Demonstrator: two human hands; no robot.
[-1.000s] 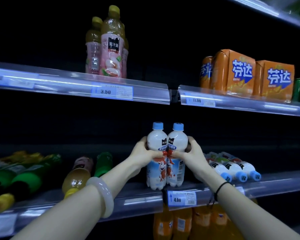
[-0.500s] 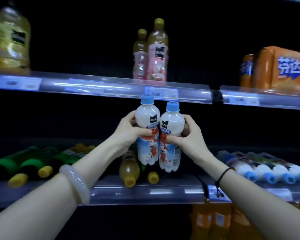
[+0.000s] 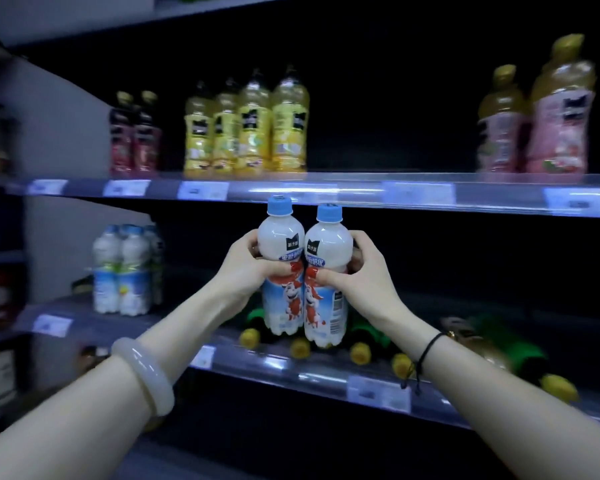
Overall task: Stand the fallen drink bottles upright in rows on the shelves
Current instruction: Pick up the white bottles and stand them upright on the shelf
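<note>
1. My left hand (image 3: 246, 268) and right hand (image 3: 361, 271) each have fingers wrapped tight round a white milk bottle (image 3: 284, 271), both held upright in the air before the lower shelf (image 3: 291, 370).
2. Done: white bottles (image 3: 125, 271) far left stand upright.
3. Left: green bottles (image 3: 368, 337) lie fallen behind.

A shop is shown: shelves (image 3: 326, 188) edged with price tags (image 3: 203, 190) are stocked with rows of drink bottles (image 3: 246, 129) in the upper half of the frame.
</note>
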